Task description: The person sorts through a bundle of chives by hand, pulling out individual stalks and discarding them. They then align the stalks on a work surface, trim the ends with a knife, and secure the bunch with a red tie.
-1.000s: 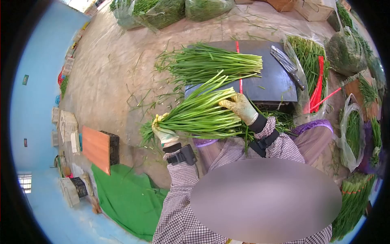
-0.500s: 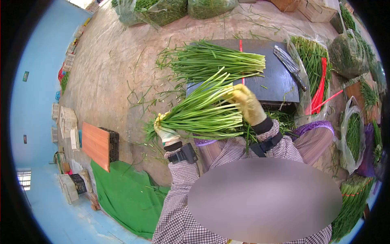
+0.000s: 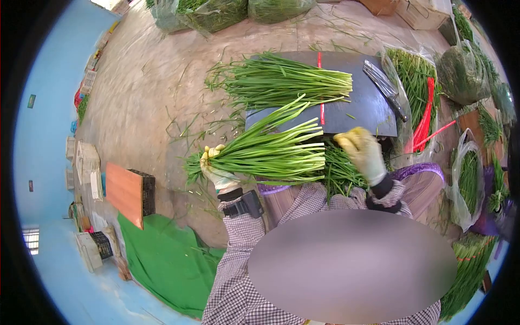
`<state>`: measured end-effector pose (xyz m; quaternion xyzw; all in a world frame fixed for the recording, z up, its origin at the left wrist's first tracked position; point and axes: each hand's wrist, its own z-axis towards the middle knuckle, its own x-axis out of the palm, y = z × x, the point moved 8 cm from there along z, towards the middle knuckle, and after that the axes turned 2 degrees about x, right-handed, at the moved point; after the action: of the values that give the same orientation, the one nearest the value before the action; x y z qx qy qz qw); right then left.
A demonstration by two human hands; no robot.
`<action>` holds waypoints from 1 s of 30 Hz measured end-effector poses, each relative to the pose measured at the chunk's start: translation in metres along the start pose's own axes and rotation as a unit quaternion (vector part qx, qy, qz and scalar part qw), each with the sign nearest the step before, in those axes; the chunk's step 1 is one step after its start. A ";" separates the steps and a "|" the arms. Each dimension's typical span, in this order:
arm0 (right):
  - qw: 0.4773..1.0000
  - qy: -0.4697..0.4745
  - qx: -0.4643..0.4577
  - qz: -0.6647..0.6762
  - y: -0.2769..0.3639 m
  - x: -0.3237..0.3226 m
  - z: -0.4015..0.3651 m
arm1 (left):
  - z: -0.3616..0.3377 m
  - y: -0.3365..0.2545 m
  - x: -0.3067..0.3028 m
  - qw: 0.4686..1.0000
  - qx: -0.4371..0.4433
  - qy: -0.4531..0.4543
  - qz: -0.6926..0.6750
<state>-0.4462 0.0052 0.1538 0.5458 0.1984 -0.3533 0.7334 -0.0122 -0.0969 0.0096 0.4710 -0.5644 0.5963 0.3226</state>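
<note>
My left hand point(image 3: 214, 165), in a pale glove with yellowish fingers, is closed round the leafy side of a bunch of chives point(image 3: 271, 154). Its pale stalk ends fan out to the right. My right hand point(image 3: 360, 151), gloved the same way, is apart from the bunch, above loose chives point(image 3: 344, 170) at my lap. Its fingers are curled together, and I cannot make out whether anything is in them. Beyond, a larger pile of chives point(image 3: 287, 81) lies on a dark board point(image 3: 368, 116), across a red strip point(image 3: 322, 114).
A knife-like metal blade point(image 3: 382, 84) lies at the board's right side. Beside it, a plastic bag of chives point(image 3: 409, 70) has red ribbons point(image 3: 425, 119) on it. Filled bags point(image 3: 216, 19) stand at the back. At left are a green cloth point(image 3: 162, 260) and a brown panel point(image 3: 124, 189).
My right hand has drawn away from the stalk ends, moving right and down toward my lap. My left hand still grips the bunch and has shifted slightly left.
</note>
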 end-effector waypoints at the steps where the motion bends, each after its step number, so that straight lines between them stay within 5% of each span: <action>1: 0.998 0.007 -0.054 -0.039 0.015 0.023 0.004 | -0.002 0.002 0.012 1.000 0.007 0.008 -0.011; 3: 0.988 0.002 -0.063 -0.143 0.035 0.062 0.015 | -0.008 0.001 0.032 0.999 0.035 0.008 -0.003; 4: 0.986 0.103 -0.004 -0.131 0.025 0.090 0.023 | -0.012 0.000 0.042 0.999 0.052 0.007 0.000; 9: 0.985 0.170 0.028 -0.017 0.032 0.147 0.034 | -0.024 -0.009 0.061 0.994 0.093 -0.011 0.055; 12: 0.997 0.049 -0.035 0.041 0.056 0.144 0.031 | -0.034 -0.008 0.077 0.995 0.091 -0.012 0.026; 15: 0.992 0.024 -0.085 0.088 0.096 0.113 0.009 | -0.036 -0.007 0.063 0.994 0.086 -0.047 0.048; 19: 0.923 0.158 -0.007 0.349 0.113 0.078 -0.004 | -0.022 -0.003 0.029 0.999 0.035 -0.010 0.034; 20: 0.831 0.236 0.141 0.484 0.107 0.073 -0.015 | -0.025 0.001 0.029 0.999 0.032 -0.031 0.020; 22: 0.823 0.269 0.016 0.500 0.100 0.040 -0.021 | -0.024 0.003 0.021 0.999 0.020 -0.047 0.014; 24: 0.812 0.347 0.048 0.466 0.060 0.035 -0.037 | -0.016 0.004 0.002 0.999 -0.002 -0.037 0.031; 26: 0.907 0.275 0.112 0.298 0.012 0.041 -0.040 | -0.013 0.004 -0.005 0.999 -0.010 -0.042 0.023; 28: 0.983 0.056 0.114 0.136 -0.015 0.015 -0.035 | -0.013 0.006 -0.004 0.998 -0.015 -0.050 0.032; 30: 0.975 -0.008 0.108 0.192 -0.016 0.012 -0.024 | -0.017 0.008 0.003 0.996 -0.016 -0.061 0.057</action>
<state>-0.4472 0.0222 0.1274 0.6471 0.0446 -0.2291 0.7258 -0.0236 -0.0822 0.0107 0.4685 -0.6179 0.5750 0.2608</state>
